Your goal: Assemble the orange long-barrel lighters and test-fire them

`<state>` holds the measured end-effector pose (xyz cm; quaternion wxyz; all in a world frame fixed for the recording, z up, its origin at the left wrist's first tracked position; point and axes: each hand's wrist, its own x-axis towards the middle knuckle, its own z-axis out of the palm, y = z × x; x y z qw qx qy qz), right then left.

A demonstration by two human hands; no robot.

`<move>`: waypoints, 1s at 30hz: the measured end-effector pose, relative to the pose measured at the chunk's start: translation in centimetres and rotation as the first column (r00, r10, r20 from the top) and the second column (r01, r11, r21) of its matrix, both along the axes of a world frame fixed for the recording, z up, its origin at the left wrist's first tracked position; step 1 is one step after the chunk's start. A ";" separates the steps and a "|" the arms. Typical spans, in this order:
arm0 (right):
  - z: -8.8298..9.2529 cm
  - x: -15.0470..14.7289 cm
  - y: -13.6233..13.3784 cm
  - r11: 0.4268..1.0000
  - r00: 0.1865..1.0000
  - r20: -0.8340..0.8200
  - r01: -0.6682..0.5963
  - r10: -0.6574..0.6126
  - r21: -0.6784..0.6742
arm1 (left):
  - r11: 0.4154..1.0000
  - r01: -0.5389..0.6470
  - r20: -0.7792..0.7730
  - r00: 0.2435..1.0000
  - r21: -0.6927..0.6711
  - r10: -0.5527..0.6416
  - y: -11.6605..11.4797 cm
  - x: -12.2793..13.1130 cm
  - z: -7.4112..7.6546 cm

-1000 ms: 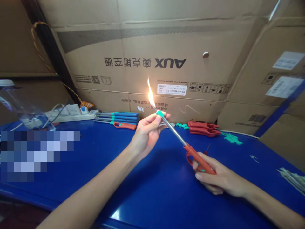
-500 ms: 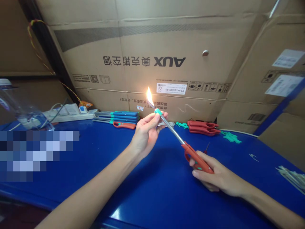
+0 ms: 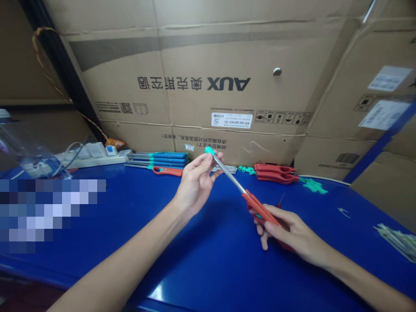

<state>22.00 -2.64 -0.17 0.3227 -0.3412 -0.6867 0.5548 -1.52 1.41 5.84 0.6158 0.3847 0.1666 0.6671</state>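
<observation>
A red long-neck lighter (image 3: 262,210) is held tilted above the blue table, its metal tube pointing up and to the left. My right hand (image 3: 290,232) is closed around the red handle. At the far end of the tube, the fingers of my left hand (image 3: 199,180) pinch close to a green tip piece (image 3: 209,151); the fingers partly hide where it meets the tube. No flame shows at the tip.
Several blue-handled lighters (image 3: 172,158) are stacked at the back, one red lighter (image 3: 167,171) in front. Red handles (image 3: 274,175), green parts (image 3: 313,185) and a power strip (image 3: 91,158) lie along the cardboard wall (image 3: 195,52). A plastic bottle (image 3: 35,151) stands left on the table (image 3: 208,264).
The flame at the lighter's tip has gone out. My right hand has shifted its grip on the handle, with some fingers now loosened from the trigger side.
</observation>
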 end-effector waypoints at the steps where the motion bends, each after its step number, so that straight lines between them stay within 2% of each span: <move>1: 0.2 0.0 -0.1 0.998 0.999 0.045 0.028 -0.030 0.053 | 1.000 0.002 0.004 1.000 -0.001 -0.002 0.0 0.0 0.0; 3: 0.6 -0.1 -0.3 0.993 0.991 0.116 0.057 -0.069 0.107 | 1.000 0.010 0.015 1.000 -0.004 -0.010 0.0 0.1 0.0; 8: 1.1 -0.4 -0.9 0.987 0.981 0.168 0.078 -0.101 0.138 | 0.999 0.003 0.019 1.000 -0.035 -0.003 -0.1 0.4 -0.3; 11: 0.8 -0.5 -1.2 0.958 0.951 0.241 0.128 -0.192 0.256 | 0.999 0.010 0.009 1.000 -0.041 -0.010 -0.2 0.5 -0.4; 13: 0.6 -0.5 -1.3 0.914 0.924 0.277 0.146 -0.262 0.379 | 0.999 0.025 0.003 1.000 -0.031 -0.024 -0.2 0.6 -0.5; 15: 0.4 -0.5 -1.3 0.828 0.897 0.277 0.150 -0.344 0.541 | 0.999 0.041 0.004 0.999 -0.023 -0.041 -0.3 0.6 -0.6; 16: 0.3 -0.5 -1.3 0.759 0.886 0.257 0.147 -0.386 0.634 | 0.999 0.048 0.007 0.999 -0.022 -0.048 -0.3 0.6 -0.6; 18: 0.3 -0.7 -1.3 0.565 0.875 0.161 0.145 -0.457 0.812 | 0.998 0.056 0.010 0.998 -0.021 -0.056 -0.3 0.7 -0.7; 20: 0.3 -0.8 -1.3 0.360 0.874 0.044 0.153 -0.484 0.920 | 0.998 0.053 0.001 0.999 -0.016 -0.053 -0.2 0.7 -0.6; 21: 0.4 -0.8 -1.3 0.300 0.877 0.006 0.158 -0.480 0.941 | 0.999 0.045 -0.006 0.999 -0.012 -0.045 -0.2 0.7 -0.6; 22: 0.4 -0.8 -1.3 0.283 0.882 -0.010 0.162 -0.471 0.945 | 0.999 0.037 -0.014 0.999 -0.008 -0.037 -0.2 0.7 -0.6; 23: 0.5 -0.8 -1.4 0.308 0.889 -0.005 0.163 -0.457 0.937 | 0.999 0.032 -0.023 0.999 -0.005 -0.032 -0.2 0.7 -0.5; 27: 0.6 -0.6 -1.7 0.534 0.917 0.054 0.181 -0.395 0.826 | 0.999 0.036 -0.093 0.995 -0.003 -0.036 -0.2 0.4 -0.4; 30: 0.6 -0.5 -1.8 0.595 0.923 0.054 0.200 -0.381 0.778 | 0.998 0.065 -0.186 0.980 0.003 -0.063 -0.2 0.4 -0.7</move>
